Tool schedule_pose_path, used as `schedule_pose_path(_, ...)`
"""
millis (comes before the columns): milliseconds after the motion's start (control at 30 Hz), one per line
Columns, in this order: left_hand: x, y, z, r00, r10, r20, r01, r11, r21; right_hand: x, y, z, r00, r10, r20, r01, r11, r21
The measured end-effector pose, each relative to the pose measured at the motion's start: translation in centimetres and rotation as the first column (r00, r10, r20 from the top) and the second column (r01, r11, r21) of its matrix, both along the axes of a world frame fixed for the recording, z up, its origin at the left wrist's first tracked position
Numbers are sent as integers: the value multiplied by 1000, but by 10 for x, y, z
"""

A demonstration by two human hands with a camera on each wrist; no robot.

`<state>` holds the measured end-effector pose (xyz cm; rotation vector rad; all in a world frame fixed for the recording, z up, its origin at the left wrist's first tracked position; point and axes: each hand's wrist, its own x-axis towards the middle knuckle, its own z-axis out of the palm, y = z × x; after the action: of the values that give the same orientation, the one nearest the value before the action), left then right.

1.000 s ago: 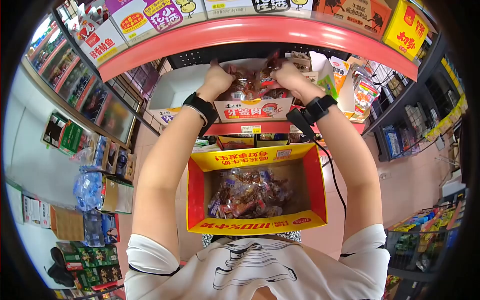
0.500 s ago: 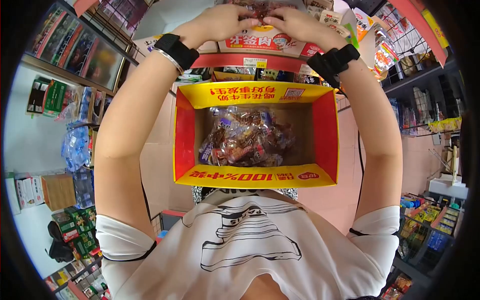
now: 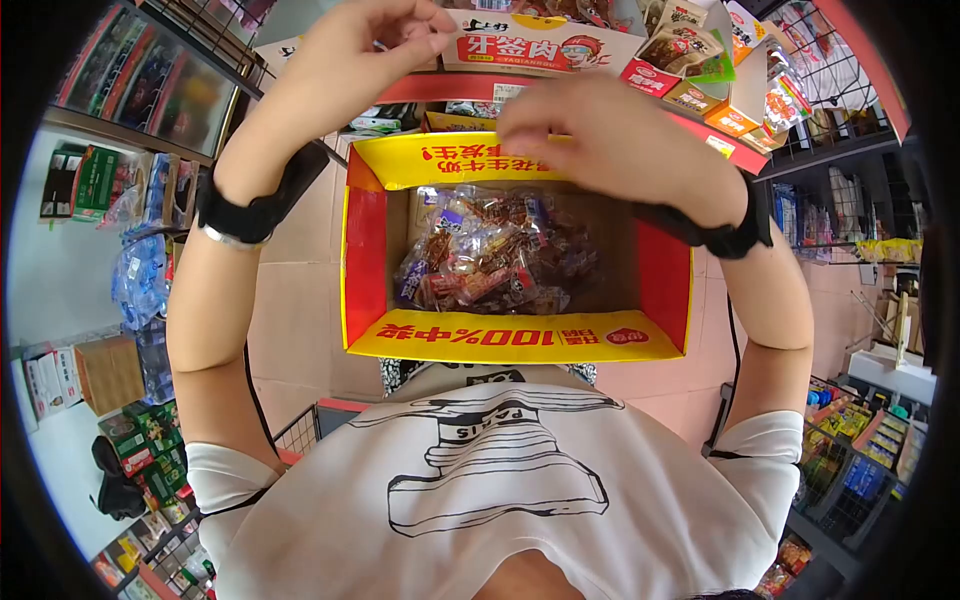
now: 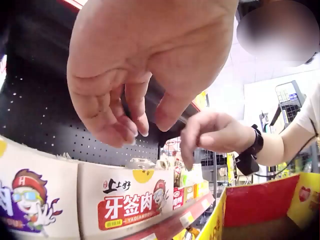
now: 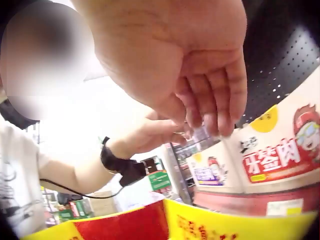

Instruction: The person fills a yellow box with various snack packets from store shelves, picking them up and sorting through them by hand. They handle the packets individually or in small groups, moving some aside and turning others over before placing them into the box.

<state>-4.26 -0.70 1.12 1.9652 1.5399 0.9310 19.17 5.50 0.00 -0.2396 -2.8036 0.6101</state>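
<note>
The left hand (image 3: 365, 70) is raised in front of the shelf boxes, its fingers loosely bent with nothing between them in the left wrist view. Over the far edge of the yellow and red carton (image 3: 520, 345) hovers the right hand (image 3: 625, 145), slightly blurred; the right wrist view shows its fingers (image 5: 210, 100) relaxed and holding nothing. Inside the carton lies a heap of clear-wrapped snack packs (image 3: 490, 250). A white display box with red lettering (image 3: 540, 45) stands on the shelf, with similar packs (image 3: 590, 12) in it.
Right of the display box stand small cartons of snacks (image 3: 690, 45). A red shelf edge (image 3: 420, 88) runs behind the carton. Racks (image 3: 860, 430) of goods are at the right; boxes and blue wrapped bottles (image 3: 140, 280) are at the left.
Both hands have come away from the packs in the display box and moved apart, the left toward the left, the right back over the carton's edge. The head view has shifted downward.
</note>
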Motion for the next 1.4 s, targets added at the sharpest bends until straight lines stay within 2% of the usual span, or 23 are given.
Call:
schedule_pose_path(33,0,-7,2,997,-20,69,24,998,-56,2,-10,-6,999,11,53,-12,1000,26)
schedule_pose_path(100,3,-18,-1,995,-24,101,34,995,-92,2,-24,-4,922,112,372,-102,994,-46)
schedule_pose_path(133,5,-23,-1,991,-27,132,43,991,-126,4,-27,-9,922,111,371,-101,994,-46)
schedule_pose_path(200,8,-33,-1,990,-17,137,42,983,-178,7,-32,-30,866,229,445,-241,970,-31)
schedule_pose_path(300,8,-44,-2,990,-13,138,45,971,-234,-2,-37,-51,847,264,461,-287,958,-23)
schedule_pose_path(333,8,-46,-4,990,-11,143,47,967,-252,-1,-37,-62,903,307,300,-315,949,-23)
schedule_pose_path(367,8,-48,-6,989,-9,148,49,962,-269,-4,-38,-70,904,305,301,-312,950,-23)
schedule_pose_path(433,8,-51,-9,987,-17,158,65,949,-309,-17,-43,-77,805,260,533,-309,951,3)
schedule_pose_path(567,8,-58,-16,986,-44,159,109,898,-426,-24,-45,-107,770,228,596,-271,962,-19)
schedule_pose_path(633,6,-59,-21,986,-111,124,152,902,-405,-24,-44,-120,737,181,652,-292,954,66)
schedule_pose_path(700,6,-60,-23,971,-238,13,219,867,-448,-28,-43,-131,714,181,677,-287,957,47)
schedule_pose_path(733,7,-61,-22,972,-236,8,212,857,-470,-29,-43,-135,691,181,700,-281,959,30)
schedule_pose_path(767,7,-61,-23,971,-239,9,215,857,-468,-29,-45,-139,691,178,701,-278,960,31)
schedule_pose_path(833,7,-61,-25,968,-249,10,221,838,-500,-28,-51,-145,785,58,617,-209,962,176)
schedule_pose_path(967,5,-61,-29,965,-263,-1,222,814,-536,-30,-51,-158,749,-44,661,-183,945,270)
schedule_pose_path(1033,3,-62,-32,962,-272,19,233,785,-574,-28,-46,-145,651,-31,758,-171,967,186)
schedule_pose_path(1100,0,-64,-36,960,-281,11,241,801,-549,-30,-47,-151,624,-40,780,-146,975,167)
schedule_pose_path(1200,-1,-62,-40,954,-298,3,257,818,-515,-29,-46,-155,650,-15,760,-174,970,168)
schedule_pose_path(1267,0,-61,-39,952,-305,3,264,820,-507,-28,-37,-172,794,132,593,-219,973,77)
schedule_pose_path(1300,0,-60,-37,958,-286,17,244,786,-568,-30,-37,-166,794,132,593,-220,972,79)
schedule_pose_path(1333,0,-60,-36,964,-266,29,225,747,-626,-34,-38,-153,777,179,603,-223,975,-2)
schedule_pose_path(1367,0,-59,-35,964,-266,24,222,749,-625,-37,-38,-141,761,226,608,-224,971,-81)
schedule_pose_path(1400,0,-59,-36,966,-256,33,223,761,-609,-39,-37,-135,764,224,605,-225,971,-77)
